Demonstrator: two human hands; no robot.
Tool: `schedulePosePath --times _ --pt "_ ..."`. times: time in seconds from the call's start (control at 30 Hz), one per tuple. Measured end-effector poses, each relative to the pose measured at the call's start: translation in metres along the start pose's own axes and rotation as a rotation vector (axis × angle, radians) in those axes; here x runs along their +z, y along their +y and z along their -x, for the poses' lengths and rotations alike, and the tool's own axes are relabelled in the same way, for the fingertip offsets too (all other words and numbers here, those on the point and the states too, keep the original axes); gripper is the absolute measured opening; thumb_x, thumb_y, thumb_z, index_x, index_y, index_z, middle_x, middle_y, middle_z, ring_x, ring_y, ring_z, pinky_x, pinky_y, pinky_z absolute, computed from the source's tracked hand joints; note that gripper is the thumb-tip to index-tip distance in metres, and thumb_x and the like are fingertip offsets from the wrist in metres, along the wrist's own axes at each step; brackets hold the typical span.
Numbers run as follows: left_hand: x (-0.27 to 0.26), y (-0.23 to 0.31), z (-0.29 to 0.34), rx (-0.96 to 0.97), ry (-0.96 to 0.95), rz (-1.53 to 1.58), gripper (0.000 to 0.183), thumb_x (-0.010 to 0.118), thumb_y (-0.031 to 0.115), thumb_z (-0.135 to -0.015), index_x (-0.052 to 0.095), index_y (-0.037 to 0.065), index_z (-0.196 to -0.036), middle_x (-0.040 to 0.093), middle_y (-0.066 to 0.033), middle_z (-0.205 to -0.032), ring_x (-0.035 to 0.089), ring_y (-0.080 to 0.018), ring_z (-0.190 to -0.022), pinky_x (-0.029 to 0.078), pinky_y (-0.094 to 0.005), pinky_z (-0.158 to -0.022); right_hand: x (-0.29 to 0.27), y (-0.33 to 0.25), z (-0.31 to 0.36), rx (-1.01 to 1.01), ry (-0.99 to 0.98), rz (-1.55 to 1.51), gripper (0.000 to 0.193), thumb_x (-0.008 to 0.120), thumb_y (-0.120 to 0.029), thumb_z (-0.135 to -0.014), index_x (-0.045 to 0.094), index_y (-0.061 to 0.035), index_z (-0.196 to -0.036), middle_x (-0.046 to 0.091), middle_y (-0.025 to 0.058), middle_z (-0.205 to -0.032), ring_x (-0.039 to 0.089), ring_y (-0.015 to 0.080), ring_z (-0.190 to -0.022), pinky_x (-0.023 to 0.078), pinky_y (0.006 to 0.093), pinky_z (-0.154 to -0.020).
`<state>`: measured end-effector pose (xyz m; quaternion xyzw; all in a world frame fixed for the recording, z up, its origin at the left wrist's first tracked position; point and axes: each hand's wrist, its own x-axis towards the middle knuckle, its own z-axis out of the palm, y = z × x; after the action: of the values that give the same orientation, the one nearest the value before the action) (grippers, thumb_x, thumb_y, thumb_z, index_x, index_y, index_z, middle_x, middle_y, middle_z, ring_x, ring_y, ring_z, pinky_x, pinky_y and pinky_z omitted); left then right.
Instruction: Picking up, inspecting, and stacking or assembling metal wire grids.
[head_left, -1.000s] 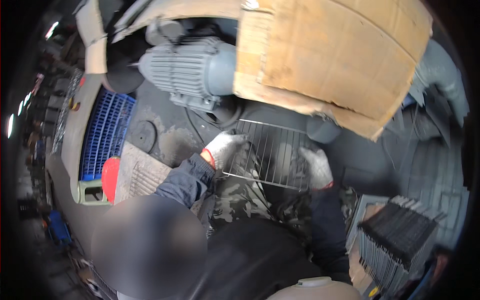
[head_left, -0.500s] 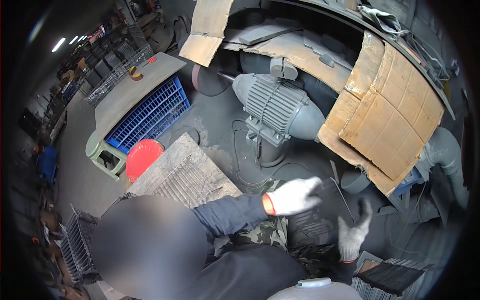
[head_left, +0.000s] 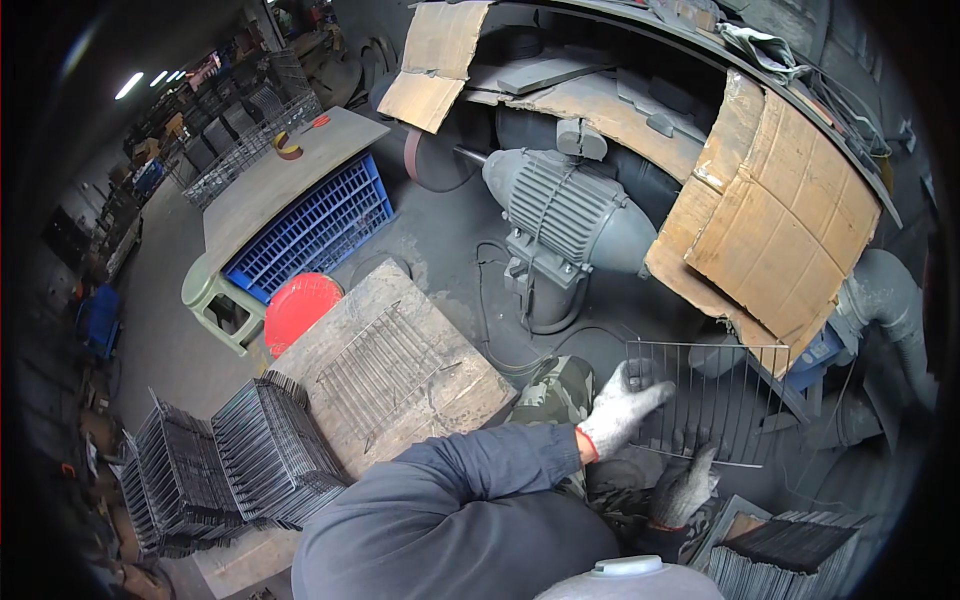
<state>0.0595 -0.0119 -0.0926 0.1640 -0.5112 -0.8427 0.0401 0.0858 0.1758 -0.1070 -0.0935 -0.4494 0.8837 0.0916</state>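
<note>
A thin wire rack [head_left: 733, 402] with parallel bars is held up in front of me, its face turned to view. My left hand [head_left: 622, 408], in a white glove with a red cuff, is closed around the rack's left side. Lower down, my right hand [head_left: 683, 492], in a greyer glove, grips the rack's bottom edge with the thumb upward; some of its fingers are hidden behind the wires. Another wire rack [head_left: 385, 365] lies flat on a worn board [head_left: 475, 385] to my left. Near my right hand stands a stack of dark wire racks [head_left: 790, 555].
A grey motor [head_left: 560, 205] with a grinding wheel [head_left: 440, 160] stands ahead. Cardboard sheets [head_left: 790, 215] hang at its right. Left are stacked racks [head_left: 270, 450], a red round stool [head_left: 303, 312], a green stool [head_left: 222, 305] and a table [head_left: 290, 180] above a blue crate [head_left: 315, 230].
The rack has turned from nearly edge-on to face view. My left hand has moved down and closed on it; my right hand has dropped and closed on its lower edge.
</note>
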Motion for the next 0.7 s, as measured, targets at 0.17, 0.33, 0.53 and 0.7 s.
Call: schedulePosePath --times 0.17,0.33,0.53,0.7 --pt "-0.014 -0.003 -0.004 0.031 0.007 -0.169 0.034 0.082 0.02 -0.099 0.061 0.005 -0.122 0.067 -0.0001 -0.091 0.061 -0.0069 -0.075 0.053 -0.0268 -0.068 -0.131 0.018 -0.037 -0.443 0.176 0.982 0.048 0.072 -0.018 -0.107 0.059 0.0103 -0.144 0.072 0.0177 -0.126 0.069 0.0248 -0.104 0.059 0.0366 -0.096" --pt "-0.011 -0.038 -0.02 -0.054 -0.101 -0.31 0.03 0.084 0.025 -0.097 0.063 0.006 -0.105 0.066 -0.002 -0.085 0.061 -0.0105 -0.078 0.053 -0.0321 -0.071 -0.09 -0.052 -0.049 0.07 0.037 0.671 0.036 0.072 -0.008 -0.104 0.068 0.0045 -0.137 0.075 0.0128 -0.129 0.07 0.0204 -0.111 0.056 0.0344 -0.099" --pt "0.013 -0.057 -0.061 -0.194 -0.308 -0.285 0.028 0.08 0.018 -0.099 0.066 -0.001 -0.115 0.077 -0.0078 -0.101 0.069 -0.0133 -0.09 0.057 -0.0316 -0.081 -0.102 -0.042 -0.101 0.206 -0.02 0.563 0.027 0.073 -0.004 -0.099 0.072 -0.0014 -0.126 0.078 0.0065 -0.112 0.073 0.0174 -0.095 0.058 0.0325 -0.086" --pt "0.046 -0.092 -0.094 -0.209 -0.414 -0.358 0.034 0.081 0.02 -0.098 0.065 -0.002 -0.117 0.076 -0.0102 -0.099 0.071 -0.0146 -0.086 0.059 -0.0324 -0.075 -0.131 -0.055 -0.112 0.279 0.145 0.551 0.022 0.076 -0.006 -0.097 0.074 -0.0028 -0.119 0.078 0.0047 -0.101 0.073 0.0148 -0.084 0.059 0.0303 -0.074"
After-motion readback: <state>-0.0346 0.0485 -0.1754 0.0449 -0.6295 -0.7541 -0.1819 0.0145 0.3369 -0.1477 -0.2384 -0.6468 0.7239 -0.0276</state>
